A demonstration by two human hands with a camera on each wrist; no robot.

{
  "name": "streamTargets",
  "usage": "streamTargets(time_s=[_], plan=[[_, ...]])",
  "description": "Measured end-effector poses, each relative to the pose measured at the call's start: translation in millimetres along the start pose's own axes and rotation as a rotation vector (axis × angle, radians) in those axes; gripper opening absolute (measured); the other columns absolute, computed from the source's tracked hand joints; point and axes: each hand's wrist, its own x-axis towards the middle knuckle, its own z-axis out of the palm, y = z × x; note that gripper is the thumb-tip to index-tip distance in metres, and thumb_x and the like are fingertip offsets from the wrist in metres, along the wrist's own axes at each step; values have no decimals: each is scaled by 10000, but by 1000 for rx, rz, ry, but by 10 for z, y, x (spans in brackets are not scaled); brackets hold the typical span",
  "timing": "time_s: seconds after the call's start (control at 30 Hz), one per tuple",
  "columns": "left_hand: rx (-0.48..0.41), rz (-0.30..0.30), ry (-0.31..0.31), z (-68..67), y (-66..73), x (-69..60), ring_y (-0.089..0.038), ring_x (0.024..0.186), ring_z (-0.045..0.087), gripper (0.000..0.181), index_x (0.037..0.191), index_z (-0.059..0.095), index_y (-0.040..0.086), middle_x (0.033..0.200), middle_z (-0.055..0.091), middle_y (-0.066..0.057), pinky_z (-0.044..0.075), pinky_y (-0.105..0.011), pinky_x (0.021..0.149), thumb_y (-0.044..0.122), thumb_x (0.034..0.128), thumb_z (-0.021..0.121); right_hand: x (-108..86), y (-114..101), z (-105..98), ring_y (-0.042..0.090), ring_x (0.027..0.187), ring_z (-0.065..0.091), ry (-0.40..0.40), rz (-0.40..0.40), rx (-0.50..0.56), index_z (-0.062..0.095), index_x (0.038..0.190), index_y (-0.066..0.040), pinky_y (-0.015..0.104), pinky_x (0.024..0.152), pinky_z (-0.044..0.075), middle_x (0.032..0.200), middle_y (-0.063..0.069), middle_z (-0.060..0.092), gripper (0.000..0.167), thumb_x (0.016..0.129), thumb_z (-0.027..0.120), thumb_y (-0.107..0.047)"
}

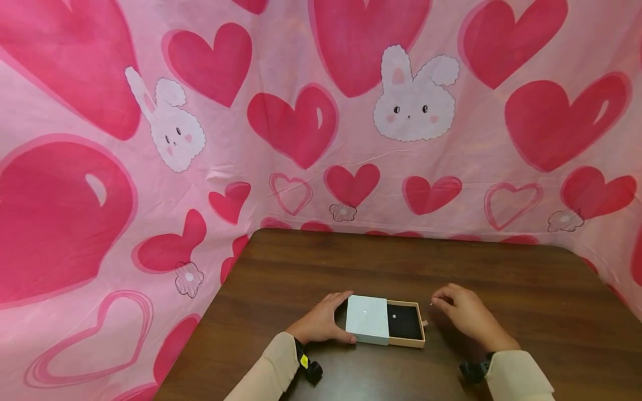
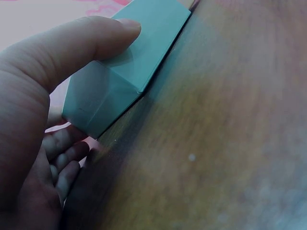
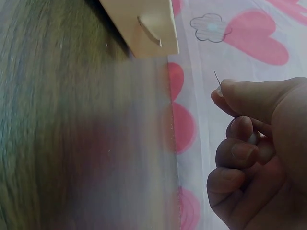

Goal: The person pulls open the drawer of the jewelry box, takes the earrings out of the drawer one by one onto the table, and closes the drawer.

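Note:
A small white jewelry box lies on the table, its tan drawer slid partly out to the right. A black pad lines the drawer, with one pearl-like stud on it. My left hand grips the box's sleeve from the left, thumb at the near side and fingers at the far side. Just right of the drawer, my right hand pinches a tiny stud earring between thumb and index finger. Its thin post points up in the right wrist view; the fingertips partly hide its head.
The dark brown wooden table extends behind and beside the box. A pink curtain with hearts and rabbits hangs at its back and left edges. A small ribbon pull tab sticks out from the drawer's right end.

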Motion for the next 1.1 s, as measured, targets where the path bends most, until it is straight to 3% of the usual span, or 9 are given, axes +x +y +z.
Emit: streamTargets(time_s=[0.77, 1.1], plan=[[-9, -23, -3, 2, -3, 3, -146, 1335, 342, 1068, 1532, 308, 242, 1486, 378, 59, 339, -484, 1051, 604, 664, 816, -50, 163, 25, 170, 812, 577, 40, 10, 6, 707, 865, -125, 415, 734, 471, 858, -46, 607, 57, 903, 685, -89], [-18, -19, -9, -1, -5, -11, -146, 1343, 336, 1060, 1532, 303, 259, 1495, 364, 65, 334, -488, 1052, 609, 670, 810, -72, 219, -9, 177, 808, 567, 32, 52, 1, 712, 887, -111, 410, 721, 462, 870, -35, 607, 52, 916, 681, -142]])
